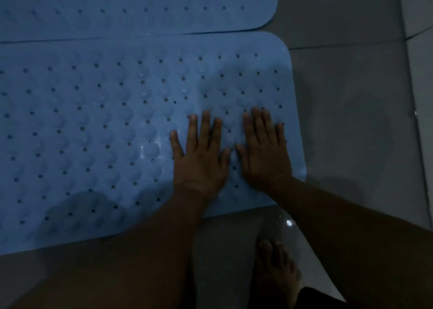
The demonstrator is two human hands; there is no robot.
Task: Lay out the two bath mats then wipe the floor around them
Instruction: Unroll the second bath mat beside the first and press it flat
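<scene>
2 blue mats lie edge to edge on the grey tiled floor [351, 121]: the far mat [131, 8] and the near mat [93, 133]. The left hand [201, 156] and right hand [263, 149] press flat, fingers straight, on the near mat's right end. 1 bare foot [276, 271] stands on the floor below.

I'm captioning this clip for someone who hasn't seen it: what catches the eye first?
Two blue, hole-dotted bath mats fill the frame, the far mat edge to edge with the near mat. The left hand and right hand press flat, side by side, near its right end. A bare foot stands on the grey floor.
</scene>
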